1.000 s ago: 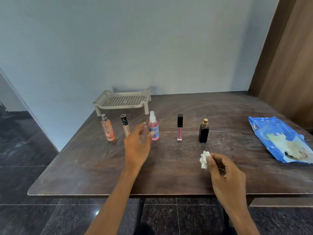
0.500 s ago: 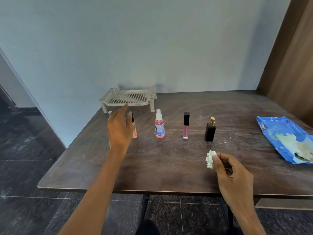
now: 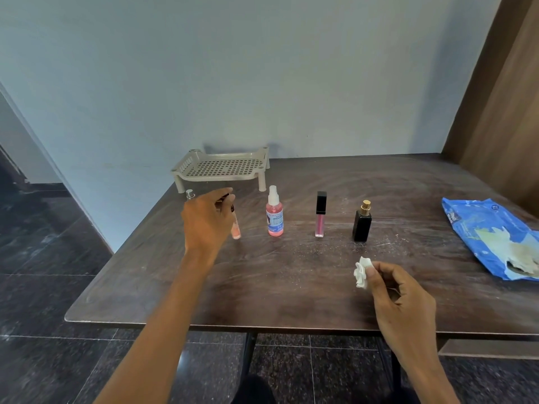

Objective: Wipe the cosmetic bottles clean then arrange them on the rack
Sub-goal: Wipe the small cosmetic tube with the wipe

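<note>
**Left hand on the slim tube, wipe waiting in the right**

Nearest, well in front of the rack (image 3: pixel 218 179) and off to its right: right hand (image 3: pixel 405 298), fingers curled, thumb and forefinger pinching a crumpled white wad (image 3: pixel 361 276) just above the table (image 3: pixel 262 287). Nothing else in that hand.

Farther out, a row of bottles stands in front of the rack, none on it. Left hand (image 3: pixel 205 221) is in front of the rack's left half, fingers curled round the dark cap of a slim tube (image 3: pixel 235 228). Blur softens the contact, but it reads as a grip. The tube's long axis is near upright and leans a little, with the cap toward the rack's left side. Cannot tell whether its foot is on the table or just off it.

Behind that hand only the cap of a silver-capped bottle (image 3: pixel 190 194) shows, just in front of the rack's left leg. In front of the right leg stands a pink spray bottle (image 3: pixel 274 217), upright. Past the rack's right end are a lip gloss (image 3: pixel 320 217), then a black bottle (image 3: pixel 362 227), both upright. Far to the rack's right a blue wipes pack (image 3: pixel 481 228) lies flat.

Judgement: the first wipe is being set up. The tube lies left of and beyond the wad, well apart from it. The left hand is on the tube, while the right is nearer the black bottle. The coming move turns on closing that gap, with the tube brought rightward and nearer and held by the cap so the wad can run along its length. The rack sits just beyond the left hand for placing afterwards.
</note>
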{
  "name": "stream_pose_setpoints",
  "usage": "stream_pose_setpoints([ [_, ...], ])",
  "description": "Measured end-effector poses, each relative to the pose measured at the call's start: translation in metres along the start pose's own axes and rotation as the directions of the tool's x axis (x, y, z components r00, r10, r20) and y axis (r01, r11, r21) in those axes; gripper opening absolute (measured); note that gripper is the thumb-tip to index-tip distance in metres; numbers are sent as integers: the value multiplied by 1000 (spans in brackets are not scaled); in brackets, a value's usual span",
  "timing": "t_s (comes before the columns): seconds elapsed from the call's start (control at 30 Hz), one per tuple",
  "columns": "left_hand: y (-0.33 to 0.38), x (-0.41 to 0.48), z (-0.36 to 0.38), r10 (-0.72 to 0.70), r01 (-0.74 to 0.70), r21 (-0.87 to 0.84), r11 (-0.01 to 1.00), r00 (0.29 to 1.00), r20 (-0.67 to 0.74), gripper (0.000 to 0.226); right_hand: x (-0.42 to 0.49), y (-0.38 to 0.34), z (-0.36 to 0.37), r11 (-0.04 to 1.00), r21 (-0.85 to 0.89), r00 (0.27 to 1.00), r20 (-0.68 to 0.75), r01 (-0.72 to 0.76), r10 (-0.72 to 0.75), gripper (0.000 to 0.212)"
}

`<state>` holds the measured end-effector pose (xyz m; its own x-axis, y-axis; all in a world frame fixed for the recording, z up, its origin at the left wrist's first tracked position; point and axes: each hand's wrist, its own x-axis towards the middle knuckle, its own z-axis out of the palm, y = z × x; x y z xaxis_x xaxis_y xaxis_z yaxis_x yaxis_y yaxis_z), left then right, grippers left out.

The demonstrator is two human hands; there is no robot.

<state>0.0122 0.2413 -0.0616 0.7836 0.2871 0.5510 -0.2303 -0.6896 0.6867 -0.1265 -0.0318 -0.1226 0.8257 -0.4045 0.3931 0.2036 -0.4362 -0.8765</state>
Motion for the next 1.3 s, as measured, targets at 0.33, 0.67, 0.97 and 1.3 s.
stream_pose_setpoints([
  [0.33,57,-113,22,-188,342,-546,765,929,318,16,4,-5,-8,964,149,975,-2,-220,222,9],
  [0.67,59,-150,46,-222,456,-583,672,875,429,7,-3,-18,-6,992,-124,1000,17,21,-20,7],
  [0.97,65,-156,39,-183,419,-550,722,883,433,11,-8,-6,11,929,-325,984,47,180,-175,9],
  [1.3,58,-155,35,-131,462,-592,660,847,515,17,-4,-6,16,912,-348,974,21,218,-225,16],
])
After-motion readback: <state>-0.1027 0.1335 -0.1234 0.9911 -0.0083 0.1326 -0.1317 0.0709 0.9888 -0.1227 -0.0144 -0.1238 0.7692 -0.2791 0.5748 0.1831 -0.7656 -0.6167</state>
